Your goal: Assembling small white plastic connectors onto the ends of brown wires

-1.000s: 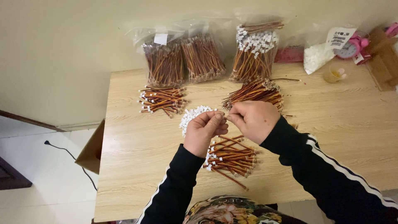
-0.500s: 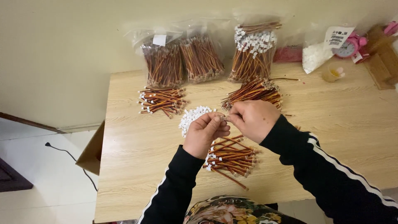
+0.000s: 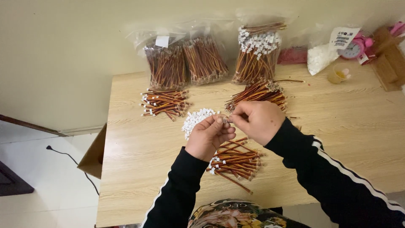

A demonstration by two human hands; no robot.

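A small wire piece (image 3: 228, 120) is pinched between the fingertips of both hands, just above the middle of the light wooden bench (image 3: 337, 139). Little of it is seen; it is mostly hidden by the fingers, and its exact form cannot be told. It is held in the air over the bench, between a heap of small white connectors (image 3: 197, 120) on its left and a bundle of orange-brown wires (image 3: 258, 93) behind it.

The left hand (image 3: 209, 137) is closed, its thumb and fingers drawn together in a tight grip on the near end of the piece. The right hand (image 3: 256, 121) is likewise closed, its fingertips pressed against the same piece from the other side, so that the two grips meet and touch. Both arms are clad in black sleeves, the right one with white stripes.

Below the hands a pile of finished wires (image 3: 236, 161) with white ends is spread on the bench. A further loose bunch (image 3: 162, 103) lies to the far left. Three clear bags of wires (image 3: 206, 59) are leaned against the wall at the back, and a pink clock (image 3: 355, 47) is placed at the far right corner.
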